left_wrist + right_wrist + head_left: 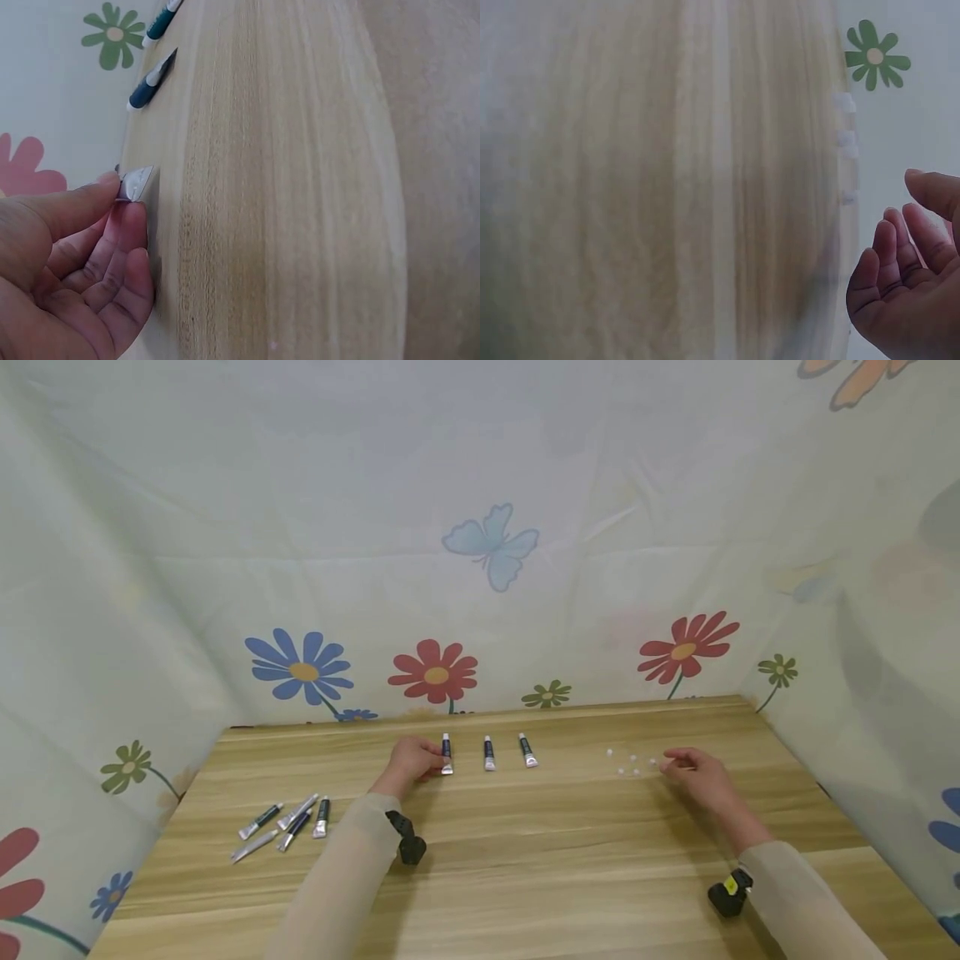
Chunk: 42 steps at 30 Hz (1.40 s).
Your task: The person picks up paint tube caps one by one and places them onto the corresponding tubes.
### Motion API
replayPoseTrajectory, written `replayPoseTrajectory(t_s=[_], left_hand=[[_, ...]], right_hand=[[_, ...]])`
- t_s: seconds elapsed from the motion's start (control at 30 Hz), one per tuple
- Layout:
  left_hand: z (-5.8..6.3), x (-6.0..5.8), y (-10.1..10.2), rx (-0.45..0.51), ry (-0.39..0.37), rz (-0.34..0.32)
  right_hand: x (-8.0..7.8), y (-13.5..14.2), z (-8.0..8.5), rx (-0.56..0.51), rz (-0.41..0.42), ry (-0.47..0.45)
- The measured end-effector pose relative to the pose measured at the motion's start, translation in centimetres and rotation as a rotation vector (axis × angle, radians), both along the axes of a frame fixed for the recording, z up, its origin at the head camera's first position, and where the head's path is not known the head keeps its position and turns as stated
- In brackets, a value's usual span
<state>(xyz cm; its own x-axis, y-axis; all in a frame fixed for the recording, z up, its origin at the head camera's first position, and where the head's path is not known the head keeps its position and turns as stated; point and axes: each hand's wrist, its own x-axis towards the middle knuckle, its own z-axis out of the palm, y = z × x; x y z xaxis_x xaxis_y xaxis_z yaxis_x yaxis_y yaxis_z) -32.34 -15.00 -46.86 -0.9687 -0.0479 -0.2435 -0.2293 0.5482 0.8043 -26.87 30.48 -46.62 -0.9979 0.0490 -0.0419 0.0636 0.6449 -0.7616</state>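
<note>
My left hand (411, 762) pinches a small paint tube (446, 746) between thumb and fingers near the table's back edge. In the left wrist view, the tube's flat silver end (138, 183) pokes out past the thumb. Two more paint tubes, one with a dark blue label (489, 753) and one with a dark green label (528, 751), lie to the right of it with white caps pointing away. On the right, my right hand (699, 777) hovers with loosely bent fingers, thumb and index apart. Its fingertips are right beside several tiny white pieces (633, 759).
At the left of the wooden table (525, 877) lies a loose group of several paint tubes (292, 820). A flower-printed cloth (360, 585) hangs behind the table and along both sides. Each wrist wears a black camera, one on the left (409, 843).
</note>
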Motion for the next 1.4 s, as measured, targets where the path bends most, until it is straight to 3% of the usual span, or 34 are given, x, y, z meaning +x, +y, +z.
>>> replayPoseTrajectory(t_s=[0.3,0.63,1.4], left_hand=[[0.1,-0.2,0.1,-0.034,-0.014,0.006],[0.7,0.2,0.4,-0.047,-0.030,0.001],[-0.4,-0.9,0.4,-0.050,-0.044,0.021]], right_hand=[[-1.5,-0.2,-0.9,0.046,-0.012,-0.032],[-2.3,-0.9,-0.5,0.129,-0.003,-0.081],[-3.3,-1.2,-1.3,0.213,-0.008,-0.058]])
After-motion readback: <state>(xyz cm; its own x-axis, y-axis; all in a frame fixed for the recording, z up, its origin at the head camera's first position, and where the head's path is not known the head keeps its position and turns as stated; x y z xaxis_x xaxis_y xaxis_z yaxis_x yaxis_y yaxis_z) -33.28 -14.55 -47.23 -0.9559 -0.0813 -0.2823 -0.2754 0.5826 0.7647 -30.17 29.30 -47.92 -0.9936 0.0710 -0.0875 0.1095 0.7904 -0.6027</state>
